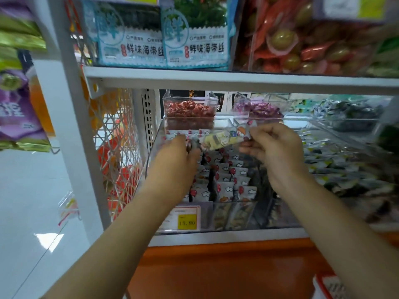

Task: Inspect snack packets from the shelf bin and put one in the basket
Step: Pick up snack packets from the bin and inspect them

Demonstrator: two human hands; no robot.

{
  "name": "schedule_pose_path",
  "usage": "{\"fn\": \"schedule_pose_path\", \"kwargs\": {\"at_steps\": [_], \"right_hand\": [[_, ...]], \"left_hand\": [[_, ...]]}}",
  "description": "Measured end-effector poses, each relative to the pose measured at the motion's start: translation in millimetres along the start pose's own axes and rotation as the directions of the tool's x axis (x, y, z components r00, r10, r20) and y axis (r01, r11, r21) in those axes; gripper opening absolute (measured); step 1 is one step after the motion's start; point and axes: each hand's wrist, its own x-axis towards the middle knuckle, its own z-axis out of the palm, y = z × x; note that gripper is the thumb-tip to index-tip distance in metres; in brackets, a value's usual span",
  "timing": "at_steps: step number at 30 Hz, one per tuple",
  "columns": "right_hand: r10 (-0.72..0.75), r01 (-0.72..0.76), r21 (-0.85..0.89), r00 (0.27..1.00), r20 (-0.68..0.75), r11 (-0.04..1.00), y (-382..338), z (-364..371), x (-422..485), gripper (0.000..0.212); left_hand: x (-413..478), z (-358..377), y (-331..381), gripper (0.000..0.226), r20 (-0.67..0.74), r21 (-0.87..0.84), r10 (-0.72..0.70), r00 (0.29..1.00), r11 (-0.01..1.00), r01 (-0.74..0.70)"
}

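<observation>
Mid-inspection: small white-and-yellow snack packet (224,139) pinched by its ends between left hand (172,162) and right hand (275,147), over clear plastic shelf bin (205,212); next likely calls for carrying down to red-rimmed basket (321,285) below right hand.

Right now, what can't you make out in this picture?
Head view only:
Packet held between left hand and right hand: print blurred by motion.
Basket: only a red rim corner shows, cut off by the bottom edge.
Price tag: small lines above the number too small to read.
Bin: some packets hidden behind both wrists.
</observation>
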Motion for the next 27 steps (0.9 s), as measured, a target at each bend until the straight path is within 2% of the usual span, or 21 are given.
{"fn": "schedule_pose_path", "kwargs": {"at_steps": [2,4,8,11,16,19,21,25,26,27], "right_hand": [[0.061,-0.063,0.074,0.998,0.023,0.995,-4.6,-10.5,-11.4,0.009],[0.111,-0.118,0.118,0.992,0.06,0.986,-6.1,-19.2,-21.2,0.01],[0.213,-0.234,0.195,0.969,0.122,0.953,-6.0,-34.2,-32.3,0.008],[0.242,-0.278,0.236,0.955,0.172,0.931,-5.9,-41.4,-35.4,0.01],[0.315,-0.345,0.116,0.923,0.222,0.931,-0.8,-44.0,-36.5,0.025],[0.396,-0.431,0.104,0.883,0.25,0.896,-1.6,-42.5,-33.8,0.02],[0.44,-0.493,0.181,0.858,0.267,0.851,-2.1,-40.3,-33.0,0.024],[0.508,-0.589,0.419,0.808,0.297,0.691,-2.4,-31.6,-33.9,0.02],[0.51,-0.584,0.44,0.812,0.285,0.683,-2.6,-29.1,-34.4,0.019],[0.492,-0.55,0.419,0.835,0.247,0.723,-2.0,-27.4,-35.3,0.019]], "left_hand": [[-7.9,1.2,2.1,0.025,0.072,-0.31,-0.078,0.994,0.946,0.097],[-16.1,2.1,2.0,0.023,0.132,-0.533,-0.159,0.978,0.821,0.205],[-23.3,5.7,2.5,0.022,0.211,-0.721,-0.203,0.956,0.628,0.292],[-25.0,8.9,7.3,0.022,0.268,-0.8,-0.214,0.939,0.494,0.341],[-23.1,14.2,10.3,0.025,0.195,-0.715,-0.26,0.946,0.622,0.319],[-23.2,11.6,9.0,0.026,0.219,-0.691,-0.262,0.94,0.639,0.339],[-23.3,9.2,9.7,0.026,0.286,-0.757,-0.28,0.916,0.521,0.395],[-21.4,8.3,14.1,0.026,0.418,-0.883,-0.258,0.871,0.109,0.456],[-20.3,8.6,14.8,0.025,0.429,-0.893,-0.254,0.867,0.027,0.45],[-19.2,9.0,15.1,0.025,0.434,-0.897,-0.253,0.865,-0.035,0.44]]}}
